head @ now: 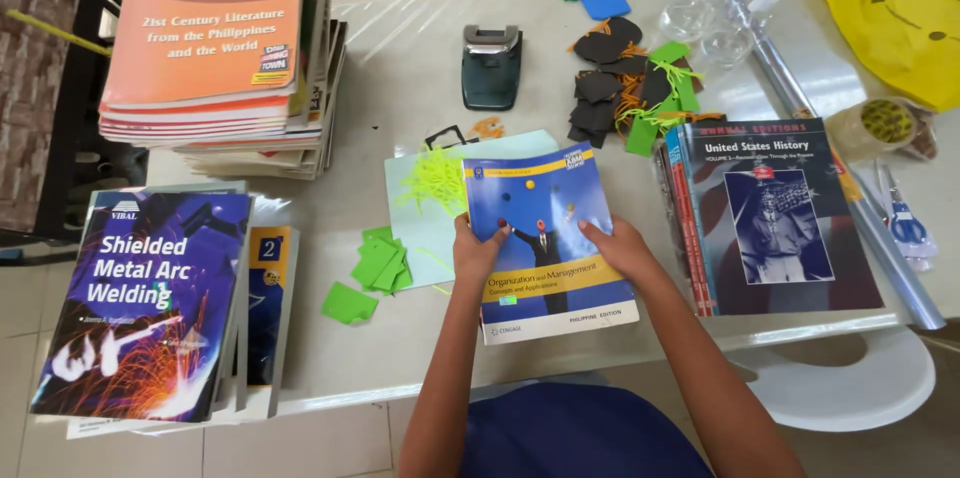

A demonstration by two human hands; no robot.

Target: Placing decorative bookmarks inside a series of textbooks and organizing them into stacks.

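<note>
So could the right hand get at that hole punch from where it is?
Probably yes: the right hand rests on the blue book, and the table between it and the hole punch looks bare.

A blue softcover book (545,243) with yellow bands across its cover lies closed and face up, slightly tilted. It sits at the near edge of the counter (400,88), its far end overlapping a pale green sheet (425,228).

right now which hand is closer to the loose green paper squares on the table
Left. The left hand grips the blue and yellow book's left edge, just right of the green paper squares. The right hand is on the book's far side.
</note>
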